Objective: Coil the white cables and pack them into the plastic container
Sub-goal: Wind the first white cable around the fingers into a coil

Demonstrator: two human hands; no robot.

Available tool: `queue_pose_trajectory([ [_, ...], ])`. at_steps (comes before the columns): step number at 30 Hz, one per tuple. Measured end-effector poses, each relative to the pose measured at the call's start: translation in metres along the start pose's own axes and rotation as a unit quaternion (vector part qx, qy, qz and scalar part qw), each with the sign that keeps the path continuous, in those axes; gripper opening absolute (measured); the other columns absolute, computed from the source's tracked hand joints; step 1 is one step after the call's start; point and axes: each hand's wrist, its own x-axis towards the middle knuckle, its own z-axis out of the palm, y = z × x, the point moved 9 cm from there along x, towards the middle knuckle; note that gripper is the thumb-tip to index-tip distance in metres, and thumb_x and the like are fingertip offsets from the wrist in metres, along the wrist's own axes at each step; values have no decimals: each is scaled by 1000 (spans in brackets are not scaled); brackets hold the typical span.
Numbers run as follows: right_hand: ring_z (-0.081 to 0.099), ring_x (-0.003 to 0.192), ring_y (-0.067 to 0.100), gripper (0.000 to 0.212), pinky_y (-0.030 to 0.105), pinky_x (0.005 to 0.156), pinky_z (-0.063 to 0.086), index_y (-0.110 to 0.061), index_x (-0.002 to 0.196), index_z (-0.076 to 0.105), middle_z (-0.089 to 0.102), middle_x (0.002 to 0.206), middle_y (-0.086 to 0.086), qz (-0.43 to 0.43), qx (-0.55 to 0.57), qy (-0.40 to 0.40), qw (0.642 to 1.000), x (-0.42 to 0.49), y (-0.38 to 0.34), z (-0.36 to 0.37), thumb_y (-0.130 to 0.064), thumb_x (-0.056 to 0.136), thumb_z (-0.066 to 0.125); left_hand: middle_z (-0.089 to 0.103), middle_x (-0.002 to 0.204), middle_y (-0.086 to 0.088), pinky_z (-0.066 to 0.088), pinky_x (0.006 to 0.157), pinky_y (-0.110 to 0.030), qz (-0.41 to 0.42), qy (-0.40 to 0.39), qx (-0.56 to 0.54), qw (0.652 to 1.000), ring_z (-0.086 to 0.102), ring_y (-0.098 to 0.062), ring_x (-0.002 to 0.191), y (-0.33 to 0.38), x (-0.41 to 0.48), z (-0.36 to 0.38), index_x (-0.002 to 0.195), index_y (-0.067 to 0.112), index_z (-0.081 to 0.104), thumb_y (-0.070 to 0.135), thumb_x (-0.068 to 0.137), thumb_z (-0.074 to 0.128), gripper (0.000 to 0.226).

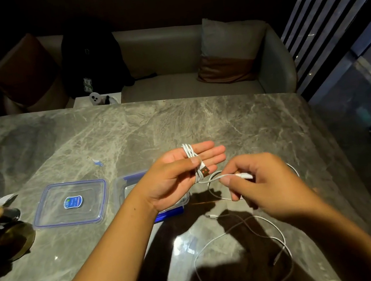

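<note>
The left hand [180,173] lies palm up above the plastic container [125,184], fingers straight, thumb pinning the white cable [189,153] wound round them. Just right of the container, the right hand [265,183] pinches that cable's end, fingers curled.

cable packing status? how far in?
Early. Done: lid is off, lying left of the open container. No cable is visible inside, though the arm hides most of it. In hand: first cable partly wound round the left hand, thumb pinning the plug; right hand pinches its free end. Left: finish that coil, coil the second cable lying loose on the table, pack both.
</note>
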Motion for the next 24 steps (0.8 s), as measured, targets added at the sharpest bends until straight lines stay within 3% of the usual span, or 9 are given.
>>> queue_pose_trajectory([
  [6,56,44,10,14,24,46,43,-21,72,70,68,57,1,-27,-4,48,998,14,-8,-31,-22,83,78,55,136,-28,43,109,-40,-45,-18,-6,999,56,-35,126,-9,-2,12,141,-10,38,-8,94,42,47],
  [14,56,45,14,21,25,46,43,-12,73,68,64,56,8,-45,68,19,996,31,-6,-28,-29,80,78,60,127,-24,43,108,-42,-66,-50,33,996,58,-33,119,-13,0,26,131,-8,52,-9,92,42,39],
  [16,59,49,22,19,33,48,47,-14,73,68,64,58,12,-58,48,18,997,36,-9,-27,-27,84,77,57,124,-28,38,111,-48,-67,-48,37,996,51,-39,121,-17,1,30,127,-9,52,-11,89,43,39],
  [18,59,52,26,20,41,51,48,-15,72,67,63,60,13,-77,17,20,997,40,-12,-27,-28,84,75,59,117,-24,40,110,-47,-62,-56,37,996,52,-36,117,-18,3,35,123,-9,53,-12,85,44,39],
  [22,54,50,16,25,33,51,42,-10,70,65,61,58,12,-79,40,21,996,46,-14,-27,-28,84,74,60,120,-23,46,106,-41,-56,-67,30,996,58,-32,117,-15,1,42,124,-10,52,-13,85,43,40],
  [24,49,51,15,24,30,52,40,-11,68,63,53,53,3,-67,62,24,996,50,-10,-28,-25,84,76,62,119,-26,47,105,-39,-55,-60,50,995,61,-33,115,-13,1,40,123,-10,53,-10,87,46,37],
])
